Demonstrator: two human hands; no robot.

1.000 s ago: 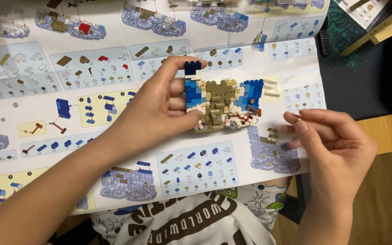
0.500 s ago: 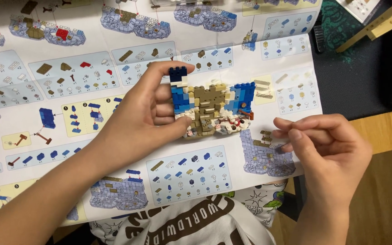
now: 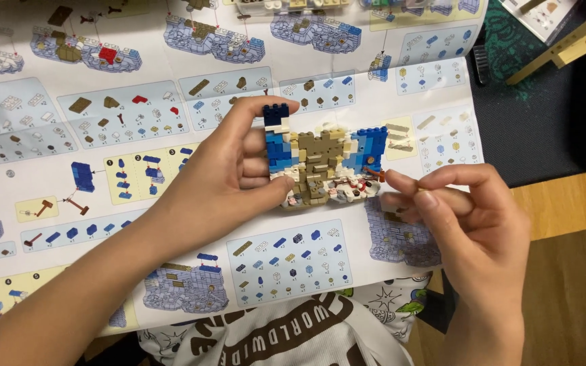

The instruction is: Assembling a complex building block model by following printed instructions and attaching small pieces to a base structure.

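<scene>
- Over the instruction sheet, seen from the head camera, the left hand curls around a small brick model of blue, tan and white pieces, thumb under its lower edge and fingers along its left side and top.
- Just right of the model, the right hand is narrowly pinched, fingertips touching the model's lower right corner.
- Whether the pinch holds a piece, I cannot tell.
- Beyond the sheet's right edge lies a dark mat.
</scene>
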